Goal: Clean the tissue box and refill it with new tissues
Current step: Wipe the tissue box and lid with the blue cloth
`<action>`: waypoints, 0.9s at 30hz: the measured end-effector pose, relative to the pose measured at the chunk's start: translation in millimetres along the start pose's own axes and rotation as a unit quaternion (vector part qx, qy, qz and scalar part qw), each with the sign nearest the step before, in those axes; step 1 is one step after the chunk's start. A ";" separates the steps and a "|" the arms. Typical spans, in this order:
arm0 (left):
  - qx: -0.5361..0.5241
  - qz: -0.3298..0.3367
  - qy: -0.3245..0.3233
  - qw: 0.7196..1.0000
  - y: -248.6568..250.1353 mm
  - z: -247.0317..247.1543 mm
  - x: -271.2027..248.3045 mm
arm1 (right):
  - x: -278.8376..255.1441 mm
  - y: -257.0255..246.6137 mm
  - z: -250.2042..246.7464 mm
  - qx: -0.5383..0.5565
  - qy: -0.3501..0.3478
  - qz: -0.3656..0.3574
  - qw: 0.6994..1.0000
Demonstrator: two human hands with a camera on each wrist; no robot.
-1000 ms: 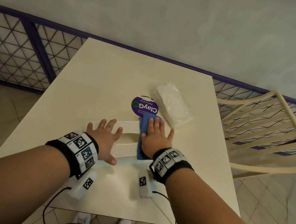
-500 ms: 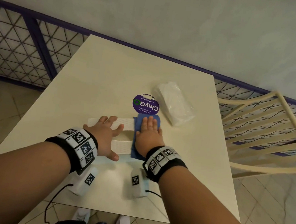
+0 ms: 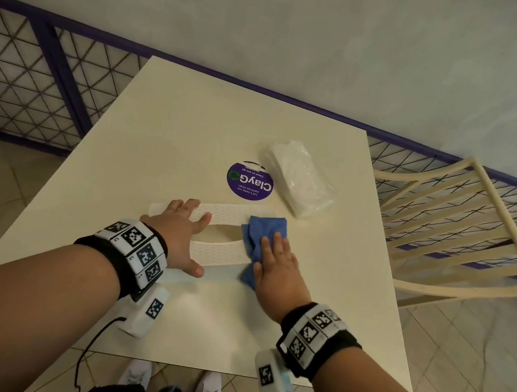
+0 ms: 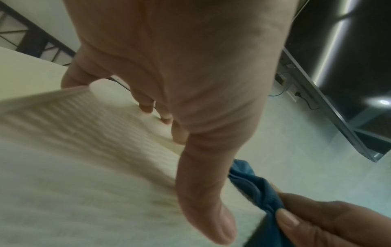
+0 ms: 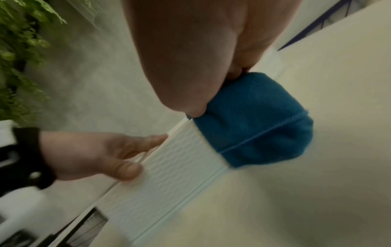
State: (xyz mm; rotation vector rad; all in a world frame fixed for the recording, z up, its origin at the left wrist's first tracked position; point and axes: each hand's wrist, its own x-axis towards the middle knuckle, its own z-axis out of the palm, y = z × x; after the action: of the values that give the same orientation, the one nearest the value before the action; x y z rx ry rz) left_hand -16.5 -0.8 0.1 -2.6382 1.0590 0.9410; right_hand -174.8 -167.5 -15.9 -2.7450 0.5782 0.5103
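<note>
left hand [image 3: 179, 235]: flat on the left half of the tissue box, fingers spread and straight, thumb down over the near edge. Grip state: splayed wide, pressing, nothing pinched. Likely reason: pins the light box so it does not slide under the wiping.
left arm pose: forearm comes in from lower left, wrist low, palm down.
tissue box [image 3: 226, 216]: white textured box lying flat near the middle of the table [image 3: 193, 131], oval slot facing up between the two hands. Slot looks empty from the head view, so refill is not yet done by my read.
sticker [image 3: 250, 180]: round purple label on the table, just behind the box, apart from it.
blue cloth [image 3: 262, 234]: bunched, draped over the right end of the box and down its near side, so top and edge both get wiped.
right hand [image 3: 275, 268]: palm down on the cloth, fingers straight and together on top; in the left wrist view the thumb nips a fold of cloth from the side. Grip state: narrow, holding the cloth while pressing.
right arm pose: forearm from lower right, angled inward toward the box.
tissue pack [image 3: 299, 177]: clear-wrapped new tissues, behind and right of the box, untouched, parked within reach for the refill.
chair [image 3: 458, 223]: cream, at the right of the table.
</note>
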 end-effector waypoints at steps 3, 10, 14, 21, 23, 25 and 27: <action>-0.015 0.009 0.022 1.000 -3.3 2.6 3.2 | -0.7 -35.1 5.0 0.010 -0.020 -0.066 0.998; 0.016 0.052 0.005 0.998 -14.4 -7.1 7.7 | 2.1 2.6 -1.8 -0.071 -0.009 -0.089 0.993; -0.002 0.053 0.016 0.998 -16.3 -9.1 2.7 | -0.9 21.4 -12.6 -0.060 0.001 -0.017 0.998; -0.063 0.017 0.050 0.997 -15.8 -5.3 -1.1 | 5.3 -58.0 8.2 0.022 -0.016 -0.108 0.994; -0.059 0.015 0.055 0.997 -16.4 -5.1 -3.4 | 7.2 -53.9 11.0 0.006 -0.025 -0.145 0.989; -0.051 0.008 0.059 0.997 -16.3 -4.6 -8.1 | 10.6 -31.4 5.6 -0.014 -0.014 -0.129 0.991; -0.058 0.007 0.062 0.996 -17.4 -4.7 -10.5 | 12.2 -1.2 -5.1 -0.025 0.016 -0.077 0.997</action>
State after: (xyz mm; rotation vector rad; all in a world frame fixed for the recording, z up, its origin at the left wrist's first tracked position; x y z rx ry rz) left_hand -8.4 16.4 8.6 -2.8202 1.0814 0.8779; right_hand -162.3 -172.3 -15.9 -2.8202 0.3607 0.4488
